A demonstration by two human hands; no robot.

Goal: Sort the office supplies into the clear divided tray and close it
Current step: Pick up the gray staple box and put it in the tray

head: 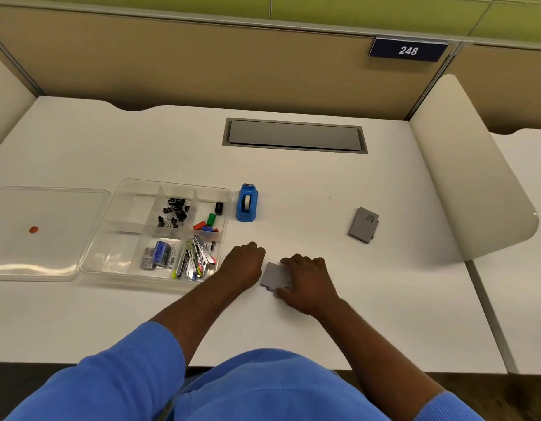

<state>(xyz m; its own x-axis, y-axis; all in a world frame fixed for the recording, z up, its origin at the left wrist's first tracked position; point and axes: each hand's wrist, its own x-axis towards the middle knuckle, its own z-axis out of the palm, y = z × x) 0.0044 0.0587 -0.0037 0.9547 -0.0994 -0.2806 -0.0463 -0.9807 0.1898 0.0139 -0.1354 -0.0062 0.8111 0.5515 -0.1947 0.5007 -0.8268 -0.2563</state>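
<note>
Now the right hand (308, 284) grips a small flat grey box (272, 276) on the white desk (324, 192), with fingers curled over its top. Just beside it sits the left hand (245, 262), fingers tucked under, and I cannot tell if it holds anything. The clear plastic tray with little walls (126, 205) lies open to the left, with black clips (173, 212) in one part. Its clear flat lid (50, 253) lies next to it (with a red dot (33, 229) on it). A blue tape holder (247, 202) stands just right of the tray, and another grey box (364, 225) lies well off to the right.
</note>
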